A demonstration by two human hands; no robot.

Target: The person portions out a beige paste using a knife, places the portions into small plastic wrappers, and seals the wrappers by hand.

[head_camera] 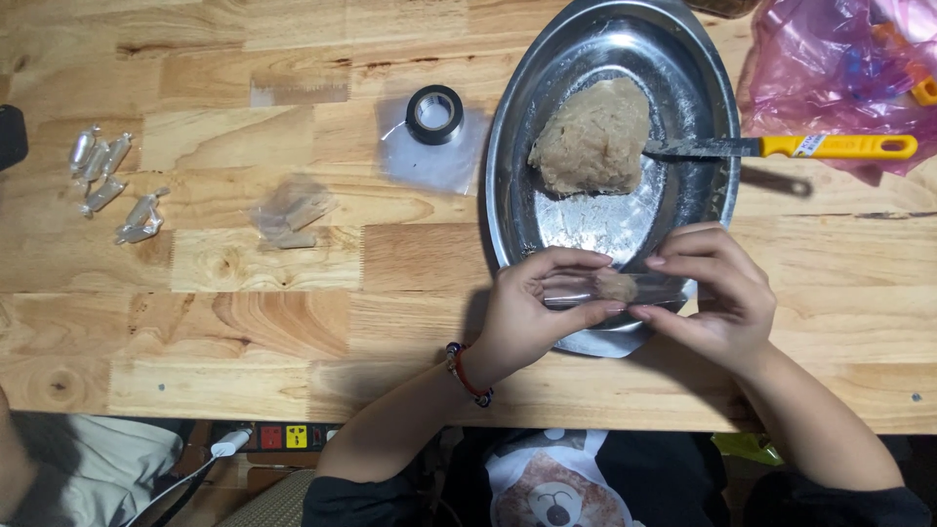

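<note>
Pale wooden table (244,322), steel tray (705,88), tape roll (434,113), wrapped sweets (102,166), pink bag (830,68)

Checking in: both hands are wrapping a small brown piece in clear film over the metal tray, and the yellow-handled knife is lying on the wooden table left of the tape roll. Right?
Not quite. The head view shows the yellow-handled knife resting across the right rim of the metal tray, its blade against the big brown lump, right of the tape roll. The rest holds: the left hand and right hand hold the small brown piece in clear film.
</note>
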